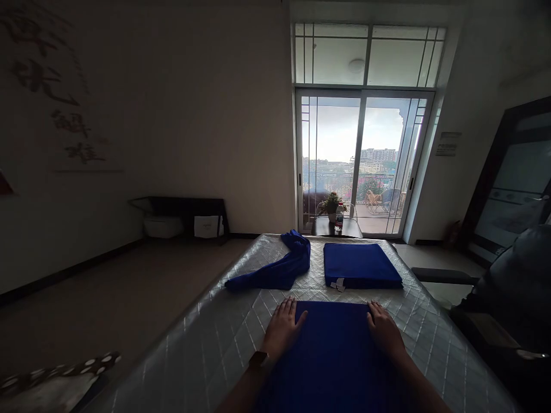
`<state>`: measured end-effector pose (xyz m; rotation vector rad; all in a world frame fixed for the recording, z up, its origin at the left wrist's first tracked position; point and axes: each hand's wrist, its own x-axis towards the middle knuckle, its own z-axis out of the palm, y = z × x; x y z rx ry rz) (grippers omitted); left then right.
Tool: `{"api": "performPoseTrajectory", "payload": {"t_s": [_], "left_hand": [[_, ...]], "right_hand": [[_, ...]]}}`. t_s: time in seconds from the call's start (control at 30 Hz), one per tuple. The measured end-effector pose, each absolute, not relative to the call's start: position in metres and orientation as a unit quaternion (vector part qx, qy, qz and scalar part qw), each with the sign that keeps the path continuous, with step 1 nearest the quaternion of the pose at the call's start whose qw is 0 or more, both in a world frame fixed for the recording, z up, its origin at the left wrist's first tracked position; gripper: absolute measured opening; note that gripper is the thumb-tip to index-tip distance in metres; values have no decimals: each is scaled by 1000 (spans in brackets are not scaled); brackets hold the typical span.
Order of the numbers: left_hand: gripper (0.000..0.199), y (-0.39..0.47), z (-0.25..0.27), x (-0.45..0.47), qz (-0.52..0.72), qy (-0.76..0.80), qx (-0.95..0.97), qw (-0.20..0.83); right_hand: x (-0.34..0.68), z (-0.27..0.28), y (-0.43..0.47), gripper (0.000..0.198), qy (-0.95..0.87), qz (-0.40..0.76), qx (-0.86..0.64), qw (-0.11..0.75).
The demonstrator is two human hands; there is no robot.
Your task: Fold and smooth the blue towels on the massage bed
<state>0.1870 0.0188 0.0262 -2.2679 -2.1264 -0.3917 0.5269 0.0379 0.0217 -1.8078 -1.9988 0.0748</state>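
A smooth blue cloth point(333, 355) lies flat in front of me, its far edge straight. My left hand point(284, 322) rests along its left far corner, fingers stretched out and thumb on the fabric. At the right far corner my right hand point(384, 328) lies the same way, palm down with fingers extended. Beyond them sits a folded stack of blue cloth point(361, 265) with a white tag point(338, 284) at its front edge. To its left a crumpled blue cloth point(286, 265) is spread loosely. All of them are on a silver quilted cover point(206, 332).
Past the far edge stands a small dark table point(318, 228) with a potted plant point(332, 206) and a bottle point(339, 218), before a sliding glass door point(331, 149). A low dark bench point(189, 209) lines the left wall. A dark chair point(516, 281) is at right.
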Motion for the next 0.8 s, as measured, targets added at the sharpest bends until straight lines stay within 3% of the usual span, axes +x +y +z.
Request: {"api": "performPoseTrajectory", "payload": {"t_s": [0.47, 0.8], "left_hand": [[90, 16, 30, 188, -118, -680, -724, 0], [86, 18, 28, 188, -122, -680, -723, 9]], "right_hand": [[527, 23, 35, 60, -718, 51, -651, 240], [527, 27, 33, 54, -732, 0, -618, 287]]}}
